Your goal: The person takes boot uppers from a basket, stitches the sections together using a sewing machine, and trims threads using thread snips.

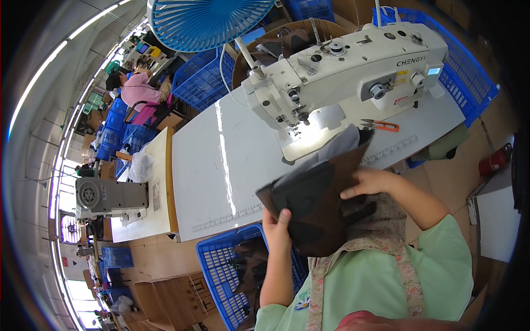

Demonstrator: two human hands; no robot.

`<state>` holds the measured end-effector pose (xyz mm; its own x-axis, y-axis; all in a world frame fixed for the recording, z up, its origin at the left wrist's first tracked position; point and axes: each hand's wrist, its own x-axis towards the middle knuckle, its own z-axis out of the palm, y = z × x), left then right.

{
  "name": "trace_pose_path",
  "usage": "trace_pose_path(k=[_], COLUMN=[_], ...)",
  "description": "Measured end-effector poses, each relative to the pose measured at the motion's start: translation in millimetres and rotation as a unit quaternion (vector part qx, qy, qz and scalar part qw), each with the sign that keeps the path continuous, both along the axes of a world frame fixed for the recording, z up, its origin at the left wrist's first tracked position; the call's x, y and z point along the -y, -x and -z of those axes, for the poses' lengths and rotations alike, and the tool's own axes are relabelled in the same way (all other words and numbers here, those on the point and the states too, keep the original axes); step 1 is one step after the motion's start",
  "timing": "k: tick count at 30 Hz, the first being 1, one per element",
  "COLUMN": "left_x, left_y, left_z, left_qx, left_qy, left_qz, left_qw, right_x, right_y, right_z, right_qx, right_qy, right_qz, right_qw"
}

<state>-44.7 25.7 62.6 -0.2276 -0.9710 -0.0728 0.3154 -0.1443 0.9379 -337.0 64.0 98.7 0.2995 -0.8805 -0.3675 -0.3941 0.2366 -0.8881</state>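
A folded dark brown and black fabric piece (316, 201) with a grey lining is held up in front of my chest, above the near edge of the sewing table. My left hand (276, 227) grips its lower left edge, thumb on the front face. At the upper right, my right hand (365, 183) pinches the other side, its fingers partly behind the cloth. Just beyond the fabric stands a white sewing machine (342, 74) with its needle lamp lit. Small orange-handled snips (385, 126) lie on the machine bed's near side.
A blue plastic basket (221, 270) with dark cut pieces sits below the table (199, 149) to my left. A blue fan (204, 22) rises at the far left. More blue crates (469, 77) stand behind the machine. A seated person (142, 91) works farther off.
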Motion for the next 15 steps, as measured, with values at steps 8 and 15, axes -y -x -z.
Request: trace_pose_path(k=[8, 15], left_x=[53.5, 62.0], left_y=[-1.4, 4.8], left_z=[-4.8, -5.3], left_qx=[0.101, 0.142], left_qy=[-0.013, 0.002], left_qz=[0.031, 0.034], left_qw=[0.994, 0.989], right_x=[-6.7, 42.5], right_y=[-16.0, -19.9], right_z=[-34.5, -0.6], right_qx=[-0.422, -0.531], right_qy=[0.506, 0.502], right_qz=[0.015, -0.094], right_qw=[0.752, 0.677])
